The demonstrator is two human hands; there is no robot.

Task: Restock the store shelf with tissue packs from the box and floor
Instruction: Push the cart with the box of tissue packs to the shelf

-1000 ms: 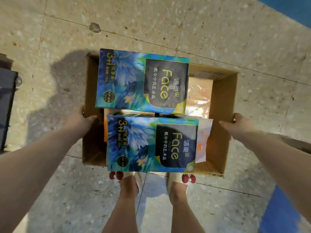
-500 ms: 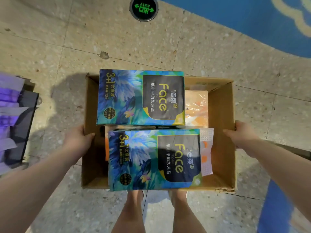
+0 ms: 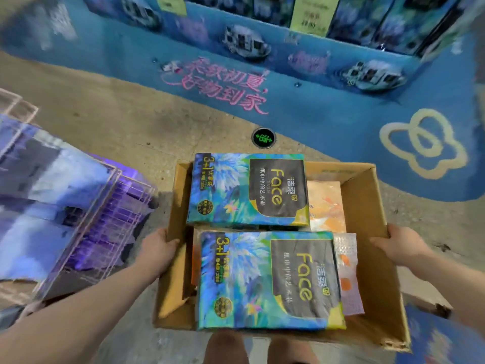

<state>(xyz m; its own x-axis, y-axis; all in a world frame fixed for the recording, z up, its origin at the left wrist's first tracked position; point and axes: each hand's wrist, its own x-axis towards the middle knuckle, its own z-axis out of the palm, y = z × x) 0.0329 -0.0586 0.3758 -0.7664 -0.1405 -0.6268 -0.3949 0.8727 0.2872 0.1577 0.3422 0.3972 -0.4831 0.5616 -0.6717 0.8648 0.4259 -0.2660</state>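
An open cardboard box hangs in front of me above the floor. My left hand grips its left wall and my right hand grips its right wall. Two blue floral "Face" tissue packs lie flat on top inside it: the far pack and the near pack. Orange and white packs show beneath them on the right. The blue store shelf with more tissue packs and a price tag runs across the top.
A wire rack holding purple packs stands close on the left. A round green exit marker is set in the tiled floor ahead of the box. Blue floor graphics spread along the shelf base. My legs show below the box.
The view has tilted up and forward: the shelf, floor graphics and wire rack have come into sight. Both hands keep their grip on the box walls; the packs have not shifted.
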